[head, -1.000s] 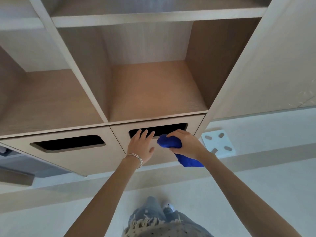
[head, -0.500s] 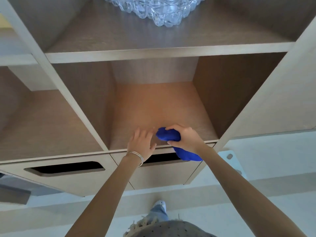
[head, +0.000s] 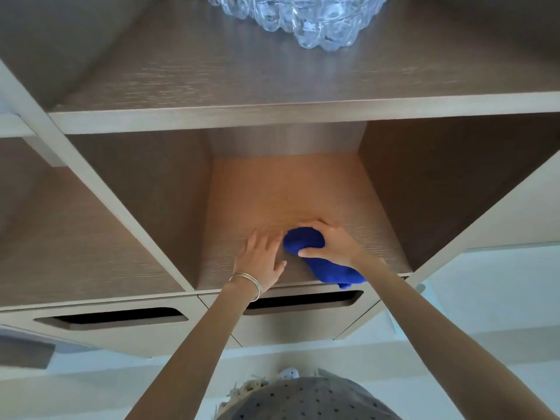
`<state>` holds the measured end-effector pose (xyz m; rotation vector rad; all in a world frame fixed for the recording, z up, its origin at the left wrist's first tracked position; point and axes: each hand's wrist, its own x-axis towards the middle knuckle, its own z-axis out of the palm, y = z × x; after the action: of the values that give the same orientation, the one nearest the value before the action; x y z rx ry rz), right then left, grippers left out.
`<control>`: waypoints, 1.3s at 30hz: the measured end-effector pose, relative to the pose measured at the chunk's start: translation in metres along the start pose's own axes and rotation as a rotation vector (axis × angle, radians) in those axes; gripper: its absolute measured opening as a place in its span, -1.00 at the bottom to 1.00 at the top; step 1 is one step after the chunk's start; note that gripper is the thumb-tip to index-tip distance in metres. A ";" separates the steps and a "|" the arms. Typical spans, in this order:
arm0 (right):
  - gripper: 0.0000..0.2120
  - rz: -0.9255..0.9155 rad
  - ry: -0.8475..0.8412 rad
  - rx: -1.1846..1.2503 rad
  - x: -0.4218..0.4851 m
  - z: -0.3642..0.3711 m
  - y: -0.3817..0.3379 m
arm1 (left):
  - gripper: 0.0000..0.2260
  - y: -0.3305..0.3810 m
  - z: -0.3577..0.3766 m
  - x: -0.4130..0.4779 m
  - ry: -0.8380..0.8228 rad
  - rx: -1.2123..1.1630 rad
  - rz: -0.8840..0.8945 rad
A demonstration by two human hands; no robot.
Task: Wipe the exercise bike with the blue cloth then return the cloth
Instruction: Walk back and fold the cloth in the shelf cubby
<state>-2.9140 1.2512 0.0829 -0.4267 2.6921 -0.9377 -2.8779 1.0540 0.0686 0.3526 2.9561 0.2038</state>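
A bunched blue cloth lies at the front of the middle cubby's wooden floor, with its tail hanging over the shelf's front edge. My right hand grips the cloth from the right, fingers over its top and thumb under it. My left hand, with thin bracelets at the wrist, rests flat with straight fingers on the shelf just left of the cloth. The exercise bike is not in view.
The wooden shelf unit has an open cubby to the left and two drawers with slot handles below. A clear glass bowl stands on the shelf above. Pale floor lies to the right.
Both hands rose from the drawer front into the middle cubby, carrying the blue cloth onto its floor. The view tilted up and the glass bowl came into sight.
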 end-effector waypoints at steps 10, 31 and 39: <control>-0.56 0.040 0.002 0.169 -0.075 -0.035 0.031 | -0.29 0.009 0.012 -0.007 0.024 -0.088 0.186; -0.70 0.032 0.278 0.205 -0.044 -0.001 0.015 | -0.24 0.005 0.019 -0.014 0.221 -0.156 0.246; -0.62 0.017 0.218 0.150 -0.030 -0.002 0.016 | -0.44 0.019 0.031 -0.020 0.323 -0.306 0.162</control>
<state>-2.8904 1.2748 0.0786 -0.2846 2.7835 -1.2361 -2.8496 1.0709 0.0437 0.5613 3.1322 0.7931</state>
